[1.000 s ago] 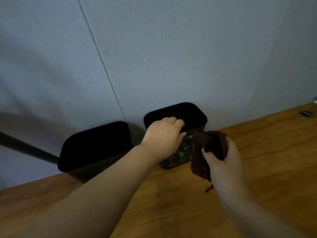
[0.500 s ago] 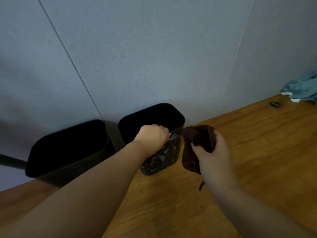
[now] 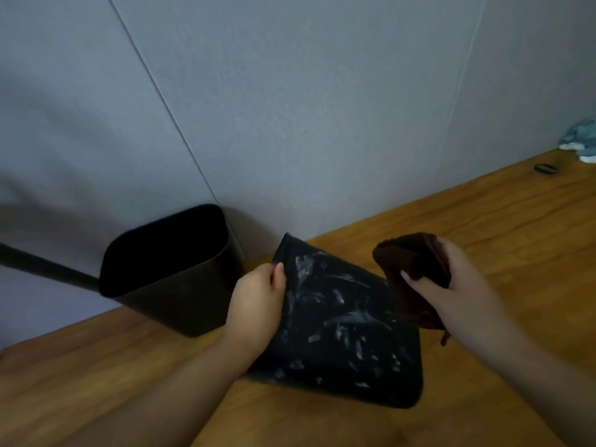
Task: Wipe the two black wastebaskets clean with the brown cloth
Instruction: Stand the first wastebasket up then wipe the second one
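A black wastebasket (image 3: 342, 330) smeared with white marks is tipped over toward me, its bottom end nearest the camera. My left hand (image 3: 258, 304) grips its rim at the far left edge. My right hand (image 3: 451, 285) holds the bunched brown cloth (image 3: 409, 272) just right of the tipped basket, close to its upper side. The second black wastebasket (image 3: 167, 272) stands upright against the wall to the left, its opening facing up.
Everything sits on a wooden table (image 3: 483, 227) against a grey panelled wall. A black rod (image 3: 45, 266) comes in from the left behind the upright basket. A small dark object (image 3: 545, 169) and a blue-green cloth (image 3: 580, 140) lie at the far right.
My left hand closed on the right basket's rim, pulled it away from the wall and tipped it toward me. The cloth in my right hand stayed beside it.
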A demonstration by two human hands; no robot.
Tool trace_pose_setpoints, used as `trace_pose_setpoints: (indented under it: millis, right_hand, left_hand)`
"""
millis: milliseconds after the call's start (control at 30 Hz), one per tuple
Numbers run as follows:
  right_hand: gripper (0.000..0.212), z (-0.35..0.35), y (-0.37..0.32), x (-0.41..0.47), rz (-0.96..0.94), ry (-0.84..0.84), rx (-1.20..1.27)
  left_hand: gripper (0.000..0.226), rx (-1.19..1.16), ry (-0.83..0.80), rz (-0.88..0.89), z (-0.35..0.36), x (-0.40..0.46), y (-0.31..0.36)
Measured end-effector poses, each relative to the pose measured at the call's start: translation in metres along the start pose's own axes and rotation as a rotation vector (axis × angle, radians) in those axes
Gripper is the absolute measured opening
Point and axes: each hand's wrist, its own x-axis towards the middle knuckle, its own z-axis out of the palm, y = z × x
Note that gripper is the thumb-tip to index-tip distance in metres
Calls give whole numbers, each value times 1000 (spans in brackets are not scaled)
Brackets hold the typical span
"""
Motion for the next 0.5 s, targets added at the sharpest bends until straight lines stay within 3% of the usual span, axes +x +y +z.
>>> trace_pose_setpoints:
  millis: [133, 333, 500]
  right_hand:
    - [38, 22, 6, -7, -8, -143, -130]
    - [52, 67, 9, -8, -83, -282, -338]
    - [51, 92, 11, -8, -182, -310, -412]
  left_hand:
    - [35, -223, 33, -158, -2, -43, -17]
    - [36, -321, 147, -229, 6, -72, -36]
    - [39, -447, 173, -396, 9, -74, -53]
